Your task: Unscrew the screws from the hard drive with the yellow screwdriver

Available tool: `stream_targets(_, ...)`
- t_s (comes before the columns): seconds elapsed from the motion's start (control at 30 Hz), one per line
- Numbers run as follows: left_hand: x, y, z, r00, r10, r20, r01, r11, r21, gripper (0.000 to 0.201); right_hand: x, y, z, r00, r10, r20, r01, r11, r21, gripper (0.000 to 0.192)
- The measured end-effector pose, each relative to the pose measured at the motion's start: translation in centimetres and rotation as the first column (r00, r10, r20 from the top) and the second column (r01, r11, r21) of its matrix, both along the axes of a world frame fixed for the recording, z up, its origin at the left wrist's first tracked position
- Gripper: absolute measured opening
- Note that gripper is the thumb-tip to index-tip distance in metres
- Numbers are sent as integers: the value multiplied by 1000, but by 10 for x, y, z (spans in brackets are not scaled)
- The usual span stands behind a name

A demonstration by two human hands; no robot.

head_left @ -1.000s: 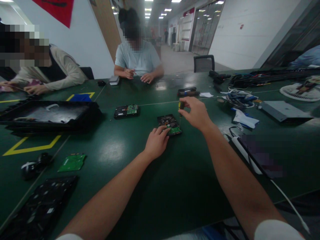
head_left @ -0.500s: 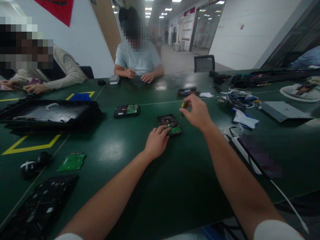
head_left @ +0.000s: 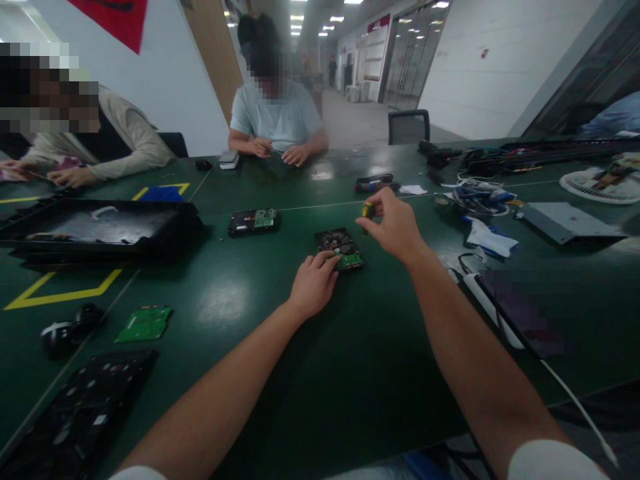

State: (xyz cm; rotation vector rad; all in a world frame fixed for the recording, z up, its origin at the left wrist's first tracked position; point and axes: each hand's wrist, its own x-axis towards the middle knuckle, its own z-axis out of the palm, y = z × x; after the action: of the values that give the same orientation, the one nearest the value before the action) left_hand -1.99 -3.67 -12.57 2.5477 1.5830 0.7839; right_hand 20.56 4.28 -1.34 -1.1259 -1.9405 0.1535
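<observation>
We see the left hand (head_left: 314, 283) lying flat on the green surface (head_left: 280, 373), fingers loosely spread and resting on the near edge of a hard drive (head_left: 340, 249). The drive lies board-side up, its green circuit board showing, near the middle of the surface. The hand grips nothing; it only presses down on the drive.

The right hand (head_left: 395, 227) is raised just beyond and to the right of the drive, fingers pinched closed around a small screwdriver (head_left: 367, 212) with a yellow-and-black handle. We cannot make out its tip.

A second hard drive (head_left: 253, 221) lies further left, well apart from the hands. A black tray (head_left: 100, 230) sits at far left; a loose green circuit board (head_left: 144, 323) lies nearer us on the left, beside a dark keyboard-like panel (head_left: 80, 413). To the right we note a bundle of cables (head_left: 477, 197), a white cloth (head_left: 487, 239) and a grey flat case (head_left: 567, 222).

Two other people sit across the surface, their hands on it, well away from ours.
</observation>
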Motion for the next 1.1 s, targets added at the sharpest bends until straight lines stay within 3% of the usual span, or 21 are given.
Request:
stream_targets(0.2, 0, 1, 0, 1000, 1, -6, -1, 1000, 0, 42, 1, 1, 0, 994, 61, 89, -66, 997, 48, 29)
stream_targets(0.37, 0, 1, 0, 1000, 2, -1, -2, 1000, -4, 43, -1, 0, 1, 999, 26, 19, -27, 999, 33, 27)
stream_targets(0.57, 0, 0, 1, 1000, -3, 0, 3, 1000, -9, 42, 1, 1, 1, 995, 68, 74, -73, 995, 69, 27)
stream_targets(0.73, 0, 0, 1, 1000, -2, 0, 2, 1000, -2, 42, 1, 0, 1, 1000, -6, 18, 6, 999, 42, 27)
stream_targets(0.97, 0, 0, 1, 1000, -2, 0, 2, 1000, -11, 43, 1, -2, 4, 994, 65, 88, -70, 996, 60, 26)
stream_targets(1.1, 0, 0, 1, 1000, -3, -1, 3, 1000, -10, 43, 1, 0, 3, 1000, 11, 17, -12, 999, 40, 27)
